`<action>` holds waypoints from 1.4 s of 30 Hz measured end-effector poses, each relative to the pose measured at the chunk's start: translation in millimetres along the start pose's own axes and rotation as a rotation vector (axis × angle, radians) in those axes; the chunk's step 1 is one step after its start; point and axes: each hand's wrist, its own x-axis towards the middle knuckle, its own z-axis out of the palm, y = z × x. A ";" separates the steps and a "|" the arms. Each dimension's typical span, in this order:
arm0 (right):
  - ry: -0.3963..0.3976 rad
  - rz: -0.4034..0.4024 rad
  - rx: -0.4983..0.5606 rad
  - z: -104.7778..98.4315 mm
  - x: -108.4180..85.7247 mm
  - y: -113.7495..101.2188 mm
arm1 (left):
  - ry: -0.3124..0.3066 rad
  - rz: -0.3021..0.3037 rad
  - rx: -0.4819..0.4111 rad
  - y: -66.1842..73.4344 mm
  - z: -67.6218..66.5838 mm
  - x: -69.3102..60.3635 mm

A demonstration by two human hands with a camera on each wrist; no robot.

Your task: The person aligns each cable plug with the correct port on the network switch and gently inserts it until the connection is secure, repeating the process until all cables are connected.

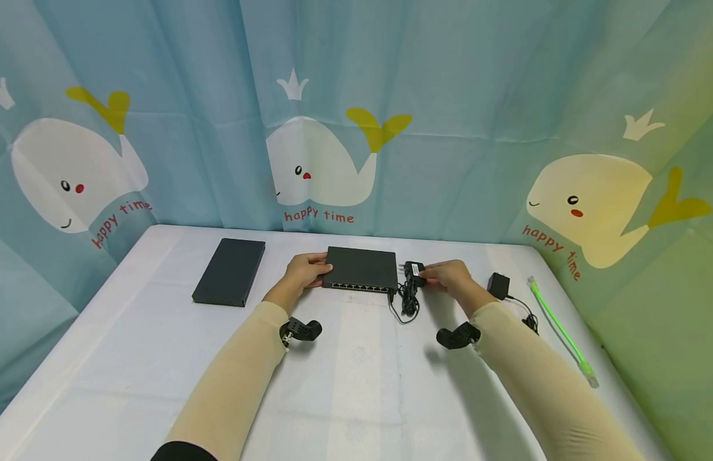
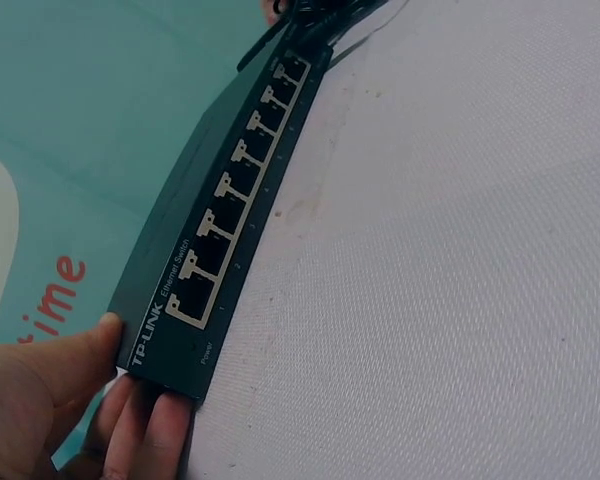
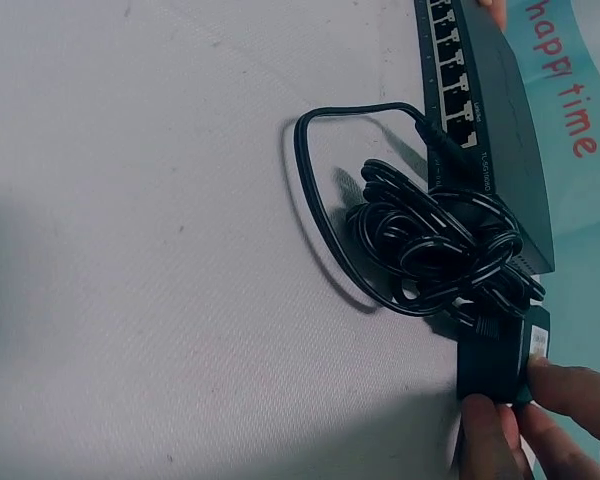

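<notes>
A black TP-LINK Ethernet switch (image 1: 360, 267) lies near the back middle of the table, its row of ports facing me. My left hand (image 1: 302, 271) grips its left end, thumb on top and fingers beneath, as the left wrist view shows. Just right of the switch is a black power adapter (image 3: 495, 360) with a white label. My right hand (image 1: 450, 276) pinches this adapter between thumb and fingers. Its bundled black cable (image 3: 435, 240) lies coiled beside the switch, and the cable's plug (image 3: 442, 140) sits in the switch's port side at the right end.
A second flat black box (image 1: 229, 272) lies to the left. On the right are another black adapter (image 1: 498, 285) with its cable (image 1: 530, 322) and a green network cable (image 1: 560, 330). A blue curtain (image 1: 460, 115) with whale prints hangs behind the white table (image 1: 356, 384).
</notes>
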 end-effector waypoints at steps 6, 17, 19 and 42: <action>0.000 0.016 -0.003 -0.7 -0.7 -1.8 | 0.007 -0.007 -0.009 0.2 0.5 0.2; -0.049 0.000 -0.019 -37.0 -7.4 -15.2 | 0.009 -0.004 -0.006 -1.4 0.4 2.2; -0.021 -0.018 -0.079 -46.6 -6.8 -15.1 | 0.010 -0.001 -0.001 -1.5 0.2 1.7; 0.162 0.055 -0.276 -88.9 13.4 7.0 | 0.019 -0.010 0.013 -1.9 1.3 4.3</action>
